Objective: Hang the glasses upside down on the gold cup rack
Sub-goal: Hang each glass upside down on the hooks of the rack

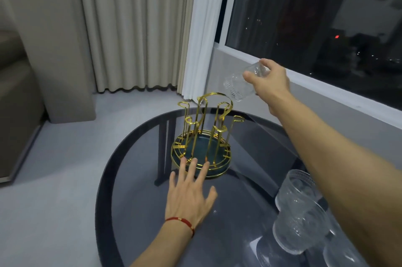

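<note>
The gold cup rack (204, 127) stands on a dark glass table (139, 179), with looped wire prongs rising from a round teal base; no glass hangs on it. My right hand (268, 79) grips a clear ribbed glass (239, 86) by its bottom, tilted mouth-down, above and to the right of the rack's top loop. My left hand (191, 190) rests flat, fingers spread, with fingertips touching the front rim of the rack's base. Several more clear glasses (300, 208) stand on the table at the lower right, under my right forearm.
The round table's far edge lies just behind the rack. A window ledge (326, 92) and dark window run along the right. Curtains (134, 27) hang behind, and a grey sofa (15, 103) sits at the left over pale floor.
</note>
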Demonstrator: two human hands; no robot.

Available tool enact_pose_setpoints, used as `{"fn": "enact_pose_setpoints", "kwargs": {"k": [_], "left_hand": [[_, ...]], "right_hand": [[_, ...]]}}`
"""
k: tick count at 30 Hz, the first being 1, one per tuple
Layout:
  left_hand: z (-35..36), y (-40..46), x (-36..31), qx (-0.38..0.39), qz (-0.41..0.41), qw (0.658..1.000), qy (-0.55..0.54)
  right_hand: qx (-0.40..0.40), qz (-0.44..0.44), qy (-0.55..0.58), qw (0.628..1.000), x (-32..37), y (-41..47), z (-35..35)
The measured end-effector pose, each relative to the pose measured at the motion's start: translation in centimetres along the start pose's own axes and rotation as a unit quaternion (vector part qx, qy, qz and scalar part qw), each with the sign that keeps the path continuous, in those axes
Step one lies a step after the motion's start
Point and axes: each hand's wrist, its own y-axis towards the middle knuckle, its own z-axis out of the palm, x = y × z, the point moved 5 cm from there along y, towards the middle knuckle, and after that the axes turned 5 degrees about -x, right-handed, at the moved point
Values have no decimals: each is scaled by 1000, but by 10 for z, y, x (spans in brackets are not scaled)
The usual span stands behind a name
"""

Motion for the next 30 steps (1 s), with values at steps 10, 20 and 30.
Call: {"fn": "enact_pose_setpoints", "kwargs": {"k": [10, 20, 30], "left_hand": [[3, 4, 3, -23, 0, 1000, -10], [9, 5, 3, -30, 11, 999, 26], [10, 6, 5, -54, 6, 998, 12]], "right_hand": [[184, -25, -44, 982, 19, 32, 106], [370, 38, -209, 904, 2, 22, 154], [409, 29, -224, 884, 1, 17, 157]]}}
